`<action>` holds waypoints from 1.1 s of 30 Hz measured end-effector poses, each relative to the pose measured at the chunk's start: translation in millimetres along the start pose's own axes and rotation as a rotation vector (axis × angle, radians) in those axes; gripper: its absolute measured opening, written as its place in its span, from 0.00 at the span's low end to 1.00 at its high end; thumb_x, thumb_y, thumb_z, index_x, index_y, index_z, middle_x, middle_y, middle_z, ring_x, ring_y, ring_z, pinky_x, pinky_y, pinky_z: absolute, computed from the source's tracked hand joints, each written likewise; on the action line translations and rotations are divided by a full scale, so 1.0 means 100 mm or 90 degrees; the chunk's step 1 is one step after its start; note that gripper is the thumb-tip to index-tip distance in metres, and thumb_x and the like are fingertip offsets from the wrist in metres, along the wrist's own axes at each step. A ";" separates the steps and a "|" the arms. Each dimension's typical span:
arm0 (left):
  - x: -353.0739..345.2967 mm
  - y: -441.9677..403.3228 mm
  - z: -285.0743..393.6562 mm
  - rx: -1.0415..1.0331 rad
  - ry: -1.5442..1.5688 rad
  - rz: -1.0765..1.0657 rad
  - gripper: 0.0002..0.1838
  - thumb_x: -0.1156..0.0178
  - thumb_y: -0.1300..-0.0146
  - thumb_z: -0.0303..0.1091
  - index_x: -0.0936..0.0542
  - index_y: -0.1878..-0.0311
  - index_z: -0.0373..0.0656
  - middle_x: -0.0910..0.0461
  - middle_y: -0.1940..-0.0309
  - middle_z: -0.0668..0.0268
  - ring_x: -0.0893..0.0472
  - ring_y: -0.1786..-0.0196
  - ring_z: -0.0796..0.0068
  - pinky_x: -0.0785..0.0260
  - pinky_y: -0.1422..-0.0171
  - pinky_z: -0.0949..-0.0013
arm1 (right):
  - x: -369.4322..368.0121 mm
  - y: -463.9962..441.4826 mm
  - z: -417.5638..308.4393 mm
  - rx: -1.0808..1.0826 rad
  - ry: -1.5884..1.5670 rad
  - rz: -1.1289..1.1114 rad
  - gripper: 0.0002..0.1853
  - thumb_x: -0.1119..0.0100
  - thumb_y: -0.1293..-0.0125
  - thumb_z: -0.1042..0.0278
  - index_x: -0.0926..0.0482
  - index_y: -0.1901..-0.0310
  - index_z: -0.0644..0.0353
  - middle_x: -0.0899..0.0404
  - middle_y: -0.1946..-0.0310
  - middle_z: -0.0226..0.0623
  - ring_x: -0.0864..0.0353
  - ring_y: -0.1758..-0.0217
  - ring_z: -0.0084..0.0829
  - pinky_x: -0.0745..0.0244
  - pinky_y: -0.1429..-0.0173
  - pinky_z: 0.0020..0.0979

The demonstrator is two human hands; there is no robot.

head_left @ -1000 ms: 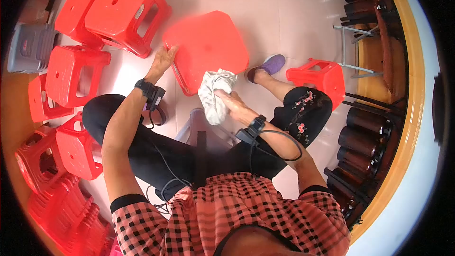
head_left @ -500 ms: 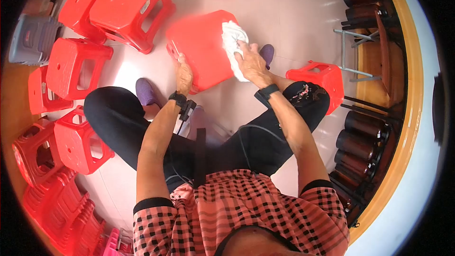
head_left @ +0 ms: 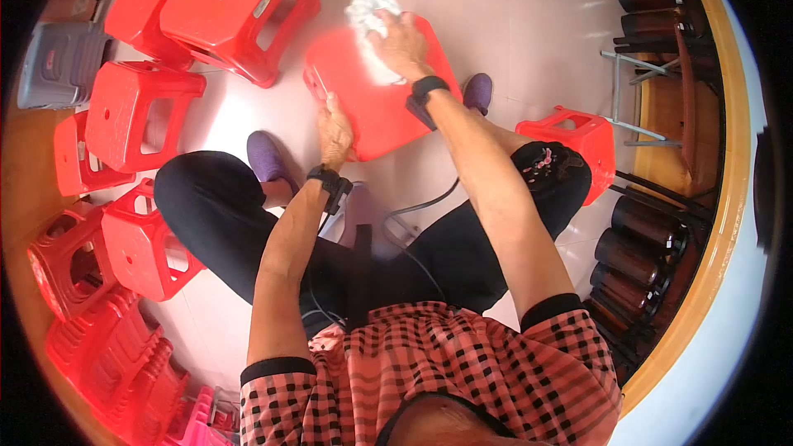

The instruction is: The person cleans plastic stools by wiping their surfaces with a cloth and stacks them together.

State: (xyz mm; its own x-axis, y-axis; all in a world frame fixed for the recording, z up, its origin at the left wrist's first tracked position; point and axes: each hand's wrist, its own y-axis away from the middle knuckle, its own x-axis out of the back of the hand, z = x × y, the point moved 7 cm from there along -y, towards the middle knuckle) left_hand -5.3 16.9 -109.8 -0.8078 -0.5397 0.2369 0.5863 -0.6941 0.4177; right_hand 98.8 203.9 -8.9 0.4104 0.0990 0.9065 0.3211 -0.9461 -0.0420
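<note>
A red plastic stool [head_left: 396,120] is held in front of me, its flat seat facing up toward the camera. My left hand [head_left: 334,134] grips its near left edge, thumb on top and the fingers hidden beneath. My right hand [head_left: 400,43] presses a white cloth [head_left: 369,21] against the seat near its far edge. The cloth is bunched under the fingers and slightly blurred. Part of it reaches past the far rim of the stool.
Several red stools stand to the left, such as a large one [head_left: 227,12]. One more red stool [head_left: 570,144] is by my right knee. A grey plastic box [head_left: 62,66] sits at far left. Dark brown cylinders [head_left: 640,223] and a folding metal frame [head_left: 636,99] line the right.
My right hand has moved the cloth from the seat's right side to the left and toward the far edge. My left hand keeps its grip on the stool's edge.
</note>
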 end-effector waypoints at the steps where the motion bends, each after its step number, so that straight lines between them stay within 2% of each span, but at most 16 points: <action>1: 0.00 -0.01 -0.01 0.013 -0.004 -0.002 0.35 0.63 0.28 0.56 0.31 0.42 0.28 0.24 0.51 0.41 0.25 0.48 0.50 0.36 0.40 0.58 | -0.05 0.04 -0.19 0.054 -0.026 0.000 0.25 0.37 0.45 0.53 0.25 0.44 0.44 0.33 0.50 0.49 0.21 0.56 0.52 0.23 0.54 0.49; 5: 0.00 0.06 0.07 -0.004 0.026 -0.001 0.35 0.64 0.28 0.56 0.30 0.42 0.29 0.24 0.52 0.44 0.25 0.49 0.55 0.36 0.40 0.58 | -0.18 0.40 -0.64 0.163 -0.097 -0.089 0.22 0.36 0.47 0.55 0.22 0.48 0.39 0.32 0.56 0.47 0.20 0.63 0.51 0.23 0.58 0.49; 7: 0.00 0.03 -0.02 -0.064 0.066 0.046 0.32 0.62 0.28 0.55 0.28 0.44 0.31 0.22 0.56 0.50 0.24 0.53 0.60 0.34 0.44 0.60 | -0.20 0.62 -0.73 0.193 -0.102 -0.167 0.21 0.40 0.41 0.57 0.24 0.44 0.42 0.27 0.51 0.46 0.25 0.48 0.48 0.27 0.48 0.47; 8: 0.00 0.01 -0.08 -0.095 0.087 0.069 0.31 0.62 0.27 0.55 0.27 0.45 0.32 0.21 0.58 0.53 0.24 0.55 0.62 0.33 0.46 0.62 | -0.16 0.67 -0.72 0.191 -0.110 -0.174 0.21 0.40 0.41 0.59 0.24 0.44 0.43 0.27 0.51 0.45 0.26 0.47 0.48 0.28 0.47 0.47; 11: -0.04 0.18 -0.19 0.144 0.257 -0.071 0.31 0.60 0.29 0.56 0.25 0.47 0.34 0.21 0.58 0.55 0.23 0.56 0.65 0.32 0.48 0.63 | -0.12 0.78 -0.62 0.186 -0.133 -0.159 0.20 0.39 0.42 0.62 0.23 0.45 0.46 0.27 0.53 0.44 0.27 0.47 0.46 0.29 0.45 0.45; 13: -0.12 0.05 -0.62 0.159 0.295 -0.134 0.27 0.57 0.30 0.53 0.23 0.53 0.36 0.20 0.62 0.62 0.22 0.63 0.71 0.29 0.57 0.65 | -0.14 0.76 -0.55 0.196 -0.141 -0.101 0.20 0.38 0.42 0.62 0.23 0.46 0.47 0.27 0.54 0.44 0.28 0.47 0.46 0.30 0.45 0.45; 15: -0.14 0.08 -0.68 0.134 0.271 -0.202 0.25 0.55 0.31 0.51 0.23 0.54 0.35 0.19 0.63 0.64 0.22 0.65 0.72 0.28 0.60 0.65 | -0.10 0.81 -0.57 0.197 -0.114 -0.066 0.20 0.37 0.45 0.61 0.23 0.48 0.44 0.30 0.55 0.45 0.23 0.56 0.48 0.26 0.52 0.47; 16: -0.18 0.03 -0.73 0.176 0.330 -0.247 0.21 0.51 0.33 0.46 0.22 0.54 0.36 0.19 0.62 0.64 0.21 0.63 0.70 0.26 0.58 0.67 | -0.07 0.85 -0.55 0.198 -0.099 -0.052 0.20 0.36 0.46 0.60 0.23 0.49 0.43 0.31 0.56 0.45 0.21 0.61 0.50 0.24 0.56 0.48; 19: -0.14 0.15 -0.53 0.162 0.356 -0.253 0.17 0.46 0.34 0.42 0.24 0.51 0.39 0.20 0.58 0.64 0.20 0.58 0.71 0.26 0.53 0.69 | -0.09 1.20 -0.52 0.252 -0.139 -0.144 0.21 0.34 0.47 0.60 0.23 0.49 0.44 0.31 0.56 0.46 0.21 0.60 0.49 0.25 0.54 0.47; 20: -0.12 0.26 -0.29 0.081 0.546 -0.264 0.20 0.43 0.35 0.42 0.27 0.44 0.42 0.22 0.52 0.65 0.22 0.51 0.73 0.26 0.48 0.68 | -0.05 1.37 -0.50 0.279 -0.112 -0.174 0.24 0.34 0.47 0.61 0.25 0.46 0.48 0.31 0.57 0.46 0.24 0.57 0.47 0.27 0.56 0.45; 23: -0.17 0.13 -0.30 0.003 0.483 -0.416 0.25 0.41 0.35 0.43 0.31 0.38 0.45 0.24 0.48 0.66 0.23 0.46 0.74 0.27 0.46 0.68 | 0.15 1.69 -0.30 0.257 -0.138 -0.183 0.25 0.34 0.48 0.62 0.25 0.46 0.49 0.31 0.55 0.45 0.24 0.56 0.49 0.26 0.57 0.47; 27: -0.17 0.26 -0.23 0.144 0.457 -0.312 0.25 0.54 0.29 0.51 0.29 0.39 0.43 0.21 0.49 0.63 0.20 0.51 0.72 0.26 0.46 0.65 | 0.37 1.75 0.16 0.169 -0.067 -0.194 0.26 0.36 0.46 0.60 0.29 0.43 0.47 0.32 0.54 0.46 0.23 0.54 0.49 0.25 0.54 0.47; 28: -0.17 0.19 -0.34 0.193 0.269 -0.322 0.31 0.61 0.28 0.57 0.29 0.38 0.40 0.19 0.52 0.60 0.18 0.54 0.69 0.26 0.45 0.64 | 0.41 1.69 0.35 0.129 -0.041 -0.179 0.27 0.36 0.45 0.59 0.30 0.43 0.46 0.32 0.53 0.46 0.23 0.53 0.49 0.25 0.53 0.47; 29: -0.17 0.19 -0.37 0.146 0.268 -0.308 0.34 0.65 0.28 0.60 0.29 0.39 0.37 0.18 0.56 0.59 0.17 0.55 0.66 0.26 0.46 0.62 | 0.45 1.62 0.53 0.091 -0.016 -0.166 0.27 0.37 0.45 0.58 0.31 0.42 0.46 0.32 0.53 0.46 0.23 0.52 0.50 0.25 0.53 0.47; 31: -0.17 0.11 -0.54 0.167 0.227 -0.231 0.34 0.68 0.27 0.59 0.29 0.40 0.37 0.19 0.53 0.55 0.17 0.56 0.63 0.24 0.50 0.61 | 0.63 1.45 0.87 -0.014 -0.019 -0.177 0.29 0.37 0.45 0.57 0.32 0.41 0.44 0.33 0.51 0.47 0.22 0.53 0.53 0.24 0.55 0.50; 33: -0.22 -0.14 -0.97 0.117 0.178 -0.198 0.36 0.68 0.27 0.60 0.24 0.49 0.35 0.18 0.59 0.57 0.18 0.56 0.67 0.27 0.50 0.64 | 0.79 1.32 1.17 -0.151 -0.013 -0.126 0.27 0.39 0.44 0.56 0.32 0.41 0.45 0.33 0.48 0.49 0.23 0.51 0.54 0.25 0.49 0.49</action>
State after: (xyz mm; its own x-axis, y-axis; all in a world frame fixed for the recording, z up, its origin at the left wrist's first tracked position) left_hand 9.8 -7.8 -206.3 -0.8816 -0.4441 -0.1599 0.2769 -0.7610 0.5867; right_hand 273.6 122.9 8.2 0.3783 0.2921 0.8784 0.1888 -0.9533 0.2357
